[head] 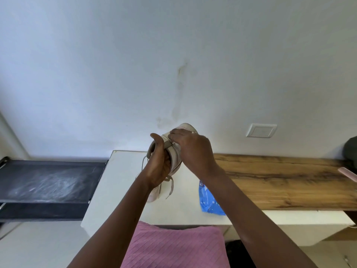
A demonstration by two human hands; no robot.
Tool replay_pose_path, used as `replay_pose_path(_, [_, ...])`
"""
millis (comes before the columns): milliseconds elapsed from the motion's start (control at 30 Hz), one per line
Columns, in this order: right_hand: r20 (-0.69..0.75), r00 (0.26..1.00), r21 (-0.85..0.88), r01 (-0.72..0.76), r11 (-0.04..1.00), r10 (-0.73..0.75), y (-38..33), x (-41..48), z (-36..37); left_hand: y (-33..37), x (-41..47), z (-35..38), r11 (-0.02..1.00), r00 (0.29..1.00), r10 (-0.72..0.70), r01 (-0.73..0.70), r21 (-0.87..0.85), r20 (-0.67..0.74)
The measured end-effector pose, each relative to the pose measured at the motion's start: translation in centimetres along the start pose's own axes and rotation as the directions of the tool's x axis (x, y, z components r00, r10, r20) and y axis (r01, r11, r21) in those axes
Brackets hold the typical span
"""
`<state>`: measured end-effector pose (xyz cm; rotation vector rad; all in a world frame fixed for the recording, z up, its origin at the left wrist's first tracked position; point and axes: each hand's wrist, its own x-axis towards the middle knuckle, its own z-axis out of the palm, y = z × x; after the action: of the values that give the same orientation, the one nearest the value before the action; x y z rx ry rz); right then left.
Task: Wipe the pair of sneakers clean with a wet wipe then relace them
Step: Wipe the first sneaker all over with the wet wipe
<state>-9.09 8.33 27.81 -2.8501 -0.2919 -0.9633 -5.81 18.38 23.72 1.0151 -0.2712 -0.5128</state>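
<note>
Above the white counter [119,180], the left hand [158,167] is gripping a raised sneaker [174,161] by its heel end, fingers wrapping round it and thumb pointing up. The right hand [193,149] is bending over the top of that shoe, its curled fingertips pinching at the upper; what exactly they are nipping, I cannot tell. Under the left wrist, the second sneaker [154,196] is lying on the counter, partly hidden, with a loose lace [171,185] trailing beside it. A blue wipes pack [207,200] is lying just beside the right forearm, near the counter's wooden section [280,180]. A dark shelf [48,182] is standing to the left.
</note>
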Motion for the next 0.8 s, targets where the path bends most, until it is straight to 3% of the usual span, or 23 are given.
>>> replay_pose_path(67, [0.187,0.982,-0.094,0.031,0.995,-0.013,0.4,1.5,-0.8,0.2,-0.4,0.3,0.998,1.0,0.016,-0.017,0.066,0.006])
replay_pose_path(167, [0.352,0.936,-0.169,0.05,0.984,0.013,0.6,3.4,-1.3,-0.1,-0.8,1.0,0.959,1.0,0.015,-0.014,0.282,0.0])
replay_pose_path(367, [0.592,0.801,-0.039,-0.076,0.996,0.084,1.5,5.0,-0.5,-2.0,-0.9,0.2,0.816,0.996,0.041,-0.076,0.573,0.073])
replay_pose_path(467, [0.553,0.829,0.008,-0.104,0.995,0.082,1.8,4.3,-0.5,-2.0,-0.7,0.0,0.801,0.992,0.082,-0.123,0.586,0.096])
replay_pose_path(567, [0.451,0.886,0.035,-0.133,0.991,0.103,1.9,2.8,-1.0,-2.2,-0.2,-0.2,0.823,0.993,0.036,-0.094,0.56,0.112])
replay_pose_path(700, [0.167,0.985,0.183,-0.084,0.98,0.053,2.2,-0.2,-1.5,-1.2,-0.3,0.1,0.902,1.0,0.007,-0.005,0.432,-0.003])
replay_pose_path(800, [-0.039,0.998,0.109,-0.04,0.993,0.044,2.3,-1.4,-1.0,-1.3,0.1,0.3,0.939,1.0,0.013,-0.005,0.343,-0.021])
